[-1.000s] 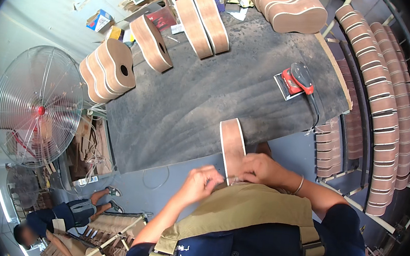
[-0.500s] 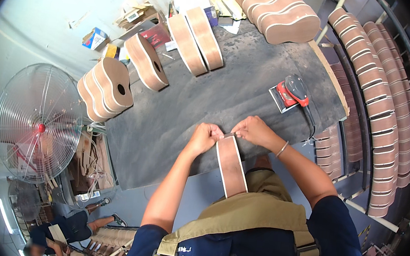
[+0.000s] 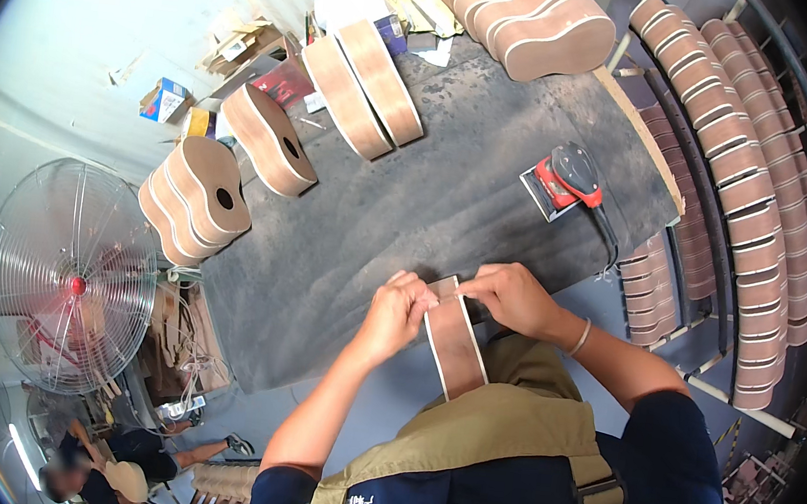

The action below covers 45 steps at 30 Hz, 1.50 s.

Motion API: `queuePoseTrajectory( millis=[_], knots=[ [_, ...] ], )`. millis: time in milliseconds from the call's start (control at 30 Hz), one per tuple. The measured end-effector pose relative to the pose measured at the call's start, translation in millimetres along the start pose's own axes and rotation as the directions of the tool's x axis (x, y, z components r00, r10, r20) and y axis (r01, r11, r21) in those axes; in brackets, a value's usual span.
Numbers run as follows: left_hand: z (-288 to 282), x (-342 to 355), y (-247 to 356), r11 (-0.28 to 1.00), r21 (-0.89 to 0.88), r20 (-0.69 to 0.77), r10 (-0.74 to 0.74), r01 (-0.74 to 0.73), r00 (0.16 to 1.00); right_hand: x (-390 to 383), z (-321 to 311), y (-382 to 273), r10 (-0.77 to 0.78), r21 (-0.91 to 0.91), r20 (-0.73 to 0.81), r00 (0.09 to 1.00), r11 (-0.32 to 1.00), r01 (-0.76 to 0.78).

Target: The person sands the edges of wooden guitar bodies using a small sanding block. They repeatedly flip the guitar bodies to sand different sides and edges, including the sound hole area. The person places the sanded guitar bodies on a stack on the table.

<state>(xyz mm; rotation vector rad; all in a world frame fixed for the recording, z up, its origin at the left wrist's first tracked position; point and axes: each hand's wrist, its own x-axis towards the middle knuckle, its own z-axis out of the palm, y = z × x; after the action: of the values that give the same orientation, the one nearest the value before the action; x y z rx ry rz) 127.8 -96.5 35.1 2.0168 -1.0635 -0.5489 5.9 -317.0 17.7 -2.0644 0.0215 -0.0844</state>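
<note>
A wooden guitar body (image 3: 455, 350), seen on its reddish side with white edging, lies between my forearms, from the table's near edge down to my olive apron. My left hand (image 3: 399, 313) is closed at the left of its upper end, fingertips at the white edge. My right hand (image 3: 507, 297), banded at the wrist, touches the opposite corner with bent fingers and thumb close together. Anything small pinched in either hand is too small or hidden to make out. A red and grey sander (image 3: 569, 178) with a cord sits beyond my right hand on the dark worktable (image 3: 301, 290).
More guitar bodies (image 3: 192, 200) line the table's back, beside boxes (image 3: 162, 99) and papers. A wire fan (image 3: 63, 305) stands at left, racks of curved wooden pieces (image 3: 728, 158) at right. A co-worker (image 3: 137, 450) holding a pale wooden piece is at lower left.
My hands have moved from the body's lower end to its upper end since a second ago, and fingers have shifted slightly there since. The view has shifted, and the co-worker's arms have moved.
</note>
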Motion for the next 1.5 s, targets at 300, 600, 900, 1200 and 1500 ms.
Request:
queuePoseTrajectory(
  millis=[300,600,900,1200,1500],
  knots=[
    [9,3,-12,0.995,0.097,-0.091,0.037,-0.028,0.995,11,2,13,-0.013,0.037,0.025,1.0,0.999,0.012],
    [13,3,12,0.992,0.127,-0.169,-0.004,0.026,0.986,11,2,21,-0.153,-0.012,-0.041,0.987,0.988,0.153],
    [41,-58,15,0.893,0.385,-0.174,0.319,-0.234,0.932,-54,9,7,-0.423,-0.208,-0.038,0.905,0.889,0.407],
    [54,-101,36,0.98,-0.176,0.112,0.116,-0.095,0.987,-103,6,-4,-0.232,0.025,0.255,0.939,0.972,0.233],
    [25,-22,21,0.978,0.2,-0.316,0.118,-0.055,0.941,-10,4,4,-0.356,-0.164,-0.12,0.927,0.928,0.335]
  ],
)
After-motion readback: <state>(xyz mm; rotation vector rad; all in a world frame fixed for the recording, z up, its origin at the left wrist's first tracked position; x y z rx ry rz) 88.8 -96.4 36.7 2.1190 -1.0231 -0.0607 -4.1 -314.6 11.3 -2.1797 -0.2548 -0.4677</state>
